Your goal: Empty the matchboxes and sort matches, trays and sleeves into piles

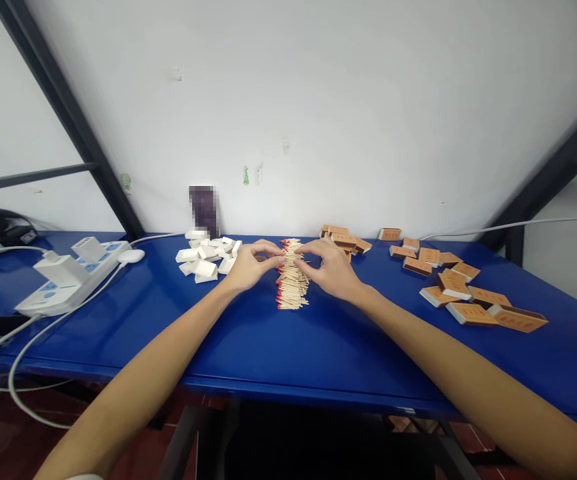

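A long pile of wooden matches (pixel 293 287) lies on the blue table in front of me, red heads mostly to the left. My left hand (pixel 253 265) is at the head side of the pile, its thumb and index finger closed on some matches. From the opposite side, my right hand (pixel 334 268) pinches the plain ends with thumb and index finger. Exactly how many matches are between the fingertips is too small to tell. Several white matchbox trays (pixel 205 269) are heaped just left of my left hand. Beyond my right hand sits a group of orange matchboxes (pixel 345 240).
More orange matchboxes (pixel 453 283) are scattered over the right side of the blue table (pixel 318 353). At the left stand a white power strip (pixel 75 280) with plugs and cables. A blurred dark rectangular item (pixel 205 208) leans on the wall. Dark metal posts (pixel 63 113) flank the table.
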`<state>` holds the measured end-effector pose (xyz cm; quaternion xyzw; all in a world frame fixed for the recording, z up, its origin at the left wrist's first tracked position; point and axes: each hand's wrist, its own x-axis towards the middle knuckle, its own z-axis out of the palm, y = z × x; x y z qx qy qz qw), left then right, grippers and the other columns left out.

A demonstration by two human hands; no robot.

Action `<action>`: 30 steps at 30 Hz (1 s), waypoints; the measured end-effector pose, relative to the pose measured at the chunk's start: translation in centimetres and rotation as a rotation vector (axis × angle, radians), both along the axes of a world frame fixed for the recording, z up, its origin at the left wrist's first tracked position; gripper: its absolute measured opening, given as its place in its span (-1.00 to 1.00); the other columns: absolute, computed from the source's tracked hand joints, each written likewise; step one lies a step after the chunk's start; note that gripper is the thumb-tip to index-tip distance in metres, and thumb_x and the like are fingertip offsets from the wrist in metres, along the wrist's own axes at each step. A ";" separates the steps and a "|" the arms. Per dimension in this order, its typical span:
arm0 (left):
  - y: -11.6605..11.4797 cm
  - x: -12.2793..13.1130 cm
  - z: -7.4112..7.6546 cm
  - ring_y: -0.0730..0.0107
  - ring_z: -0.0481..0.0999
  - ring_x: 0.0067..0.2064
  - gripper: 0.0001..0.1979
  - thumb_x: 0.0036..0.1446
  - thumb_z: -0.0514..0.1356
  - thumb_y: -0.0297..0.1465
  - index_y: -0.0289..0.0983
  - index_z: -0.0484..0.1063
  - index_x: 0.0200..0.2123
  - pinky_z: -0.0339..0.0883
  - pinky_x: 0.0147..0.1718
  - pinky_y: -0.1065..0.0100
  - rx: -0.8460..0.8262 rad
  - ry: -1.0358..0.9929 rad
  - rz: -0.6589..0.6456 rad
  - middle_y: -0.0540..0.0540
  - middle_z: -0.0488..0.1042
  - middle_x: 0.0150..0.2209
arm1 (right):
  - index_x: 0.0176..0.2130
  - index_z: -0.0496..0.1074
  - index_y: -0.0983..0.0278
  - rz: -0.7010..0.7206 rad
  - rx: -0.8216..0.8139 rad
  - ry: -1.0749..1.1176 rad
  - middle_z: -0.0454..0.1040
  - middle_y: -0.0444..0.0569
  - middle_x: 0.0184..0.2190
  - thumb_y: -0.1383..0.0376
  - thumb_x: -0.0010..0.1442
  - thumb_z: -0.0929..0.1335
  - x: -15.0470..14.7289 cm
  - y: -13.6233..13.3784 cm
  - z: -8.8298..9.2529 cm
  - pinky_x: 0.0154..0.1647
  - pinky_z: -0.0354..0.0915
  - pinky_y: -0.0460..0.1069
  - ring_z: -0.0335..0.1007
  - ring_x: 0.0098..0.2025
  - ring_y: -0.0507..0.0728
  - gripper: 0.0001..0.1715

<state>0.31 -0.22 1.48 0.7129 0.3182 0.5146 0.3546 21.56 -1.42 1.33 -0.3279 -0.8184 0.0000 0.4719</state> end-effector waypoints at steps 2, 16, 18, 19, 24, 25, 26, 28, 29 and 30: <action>-0.1 0.2 -0.2 0.31 0.50 -0.19 -0.78 -0.04 0.40 -0.25 -0.28 0.59 -0.39 0.39 -0.17 0.27 0.004 0.010 -0.011 -0.13 0.51 -0.23 | -0.26 0.55 0.21 0.026 -0.012 -0.011 0.62 -0.01 -0.26 0.26 0.24 0.39 -0.1 -0.1 0.1 -0.07 0.29 0.14 0.47 -0.19 0.19 -0.89; 0.3 -2.8 0.8 0.51 0.23 -0.54 -0.75 -0.02 0.33 -0.25 -0.31 0.59 -0.32 0.09 -0.51 0.41 -0.134 0.739 -0.090 0.07 0.33 -0.60 | -0.32 0.51 0.24 -0.071 -0.066 -0.182 0.54 0.02 -0.27 0.29 0.25 0.36 0.2 -0.1 0.0 -0.11 0.25 0.11 0.39 -0.19 0.20 -0.87; 0.3 -2.5 0.7 0.51 0.20 -0.55 -0.73 0.00 0.31 -0.24 -0.31 0.59 -0.30 0.06 -0.52 0.41 -0.135 0.739 -0.092 0.08 0.30 -0.60 | -0.30 0.51 0.25 -0.062 -0.064 -0.158 0.54 0.01 -0.27 0.27 0.29 0.33 0.2 -0.3 0.2 -0.11 0.25 0.11 0.39 -0.20 0.19 -0.83; 0.2 -2.4 0.7 0.52 0.19 -0.55 -0.73 0.00 0.31 -0.23 -0.32 0.59 -0.30 0.05 -0.52 0.41 -0.134 0.736 -0.093 0.09 0.28 -0.61 | -0.30 0.50 0.24 -0.058 -0.064 -0.141 0.54 0.01 -0.28 0.27 0.32 0.31 0.2 -0.4 0.3 -0.11 0.25 0.10 0.39 -0.20 0.18 -0.80; 0.0 -2.1 0.5 0.54 0.11 -0.56 -0.72 0.02 0.29 -0.22 -0.33 0.59 -0.30 0.01 -0.53 0.41 -0.121 0.722 -0.112 0.12 0.19 -0.63 | -0.30 0.47 0.24 -0.052 -0.049 -0.089 0.55 0.00 -0.30 0.29 0.34 0.26 0.3 -0.8 0.7 -0.11 0.23 0.10 0.40 -0.21 0.18 -0.77; 0.0 -2.1 0.4 0.54 0.11 -0.56 -0.72 0.02 0.29 -0.22 -0.33 0.59 -0.31 0.00 -0.53 0.41 -0.118 0.720 -0.120 0.12 0.18 -0.63 | -0.31 0.47 0.25 -0.048 -0.043 -0.085 0.55 0.00 -0.30 0.29 0.34 0.26 0.3 -0.8 0.7 -0.12 0.23 0.09 0.40 -0.22 0.18 -0.77; 0.1 -2.0 0.4 0.55 0.10 -0.57 -0.72 0.03 0.28 -0.22 -0.33 0.59 -0.32 0.00 -0.53 0.41 -0.114 0.718 -0.127 0.12 0.18 -0.63 | -0.32 0.46 0.25 -0.044 -0.037 -0.084 0.55 0.00 -0.31 0.29 0.34 0.26 0.3 -0.8 0.7 -0.12 0.23 0.09 0.40 -0.23 0.18 -0.76; 0.1 -1.9 0.2 0.54 0.09 -0.57 -0.73 0.03 0.26 -0.23 -0.33 0.58 -0.33 0.00 -0.53 0.42 -0.105 0.712 -0.132 0.12 0.17 -0.63 | -0.34 0.45 0.24 -0.040 -0.032 -0.085 0.55 -0.01 -0.32 0.29 0.34 0.25 0.3 -0.9 0.7 -0.14 0.22 0.08 0.40 -0.24 0.17 -0.75; 0.2 -1.9 0.1 0.54 0.09 -0.57 -0.74 0.03 0.26 -0.24 -0.32 0.58 -0.34 -0.01 -0.53 0.42 -0.101 0.710 -0.132 0.12 0.18 -0.63 | -0.34 0.45 0.24 -0.041 -0.032 -0.087 0.55 -0.01 -0.32 0.29 0.35 0.25 0.3 -0.9 0.7 -0.14 0.22 0.08 0.40 -0.25 0.16 -0.74; 0.2 -1.8 0.0 0.54 0.09 -0.56 -0.75 0.03 0.25 -0.25 -0.32 0.58 -0.35 -0.01 -0.53 0.42 -0.096 0.708 -0.131 0.12 0.18 -0.63 | -0.35 0.45 0.23 -0.043 -0.034 -0.091 0.54 -0.02 -0.33 0.29 0.35 0.24 0.3 -0.9 0.7 -0.15 0.22 0.08 0.40 -0.25 0.16 -0.73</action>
